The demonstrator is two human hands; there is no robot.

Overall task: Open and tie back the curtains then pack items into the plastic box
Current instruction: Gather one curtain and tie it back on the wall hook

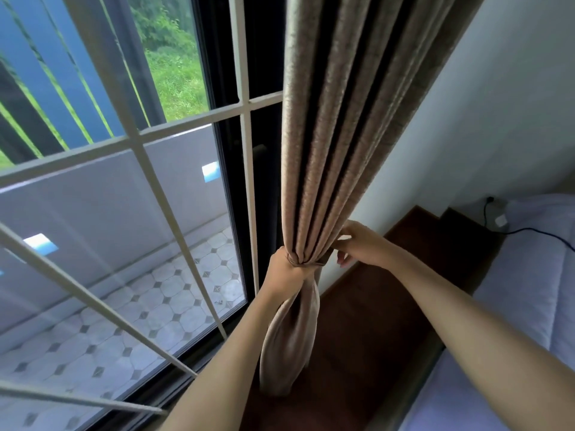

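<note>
Head view: the curtain (339,126) hangs in deep folds beside the window (124,181), drawn to the wall side and gathered into a narrow waist. The left hand (284,265) is closed around that waist from the window side, squeezing the bunch together. A tie-back band (314,262) of the same beige cloth runs around the gathered part, from just right of the left hand's fingers toward the right hand (362,245). The right hand sits on the far, wall side of the bunch with its fingers curled and pinching at the band or the outer fold; which of the two it holds is hard to tell. Below the left hand the cloth falls loose and twisted down toward the wooden floor (357,321). Off beyond the right forearm lies a bed (529,290). No plastic box is in sight.

The curtain looks thick and fairly heavy, yet soft and limp: it should crush easily under a grip but spring back out if let go. The best hold seems to be right at the waist, where the left hand already clamps it, leaving the right free to work the thin, floppy band, which will likely need a fingertip pinch near its end.
</note>
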